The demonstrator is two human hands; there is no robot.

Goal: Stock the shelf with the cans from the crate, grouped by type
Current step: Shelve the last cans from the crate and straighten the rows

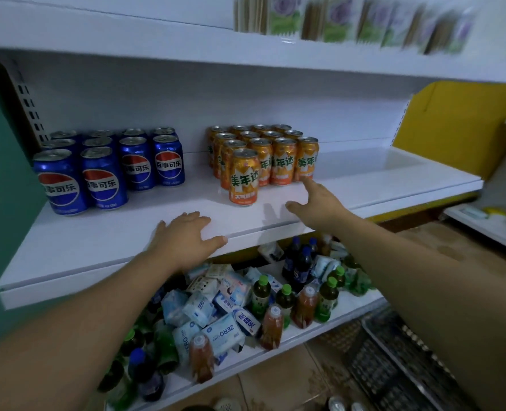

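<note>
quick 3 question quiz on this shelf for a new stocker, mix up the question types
1. Fill in: on the shelf, the blue cans stand to the ___ of the orange cans.
2. True or false: the left hand grips a can.
3. The right hand reaches toward: A. blue cans B. orange cans C. neither group

Key
1. left
2. False: it lies flat on the shelf and holds nothing.
3. B
</note>
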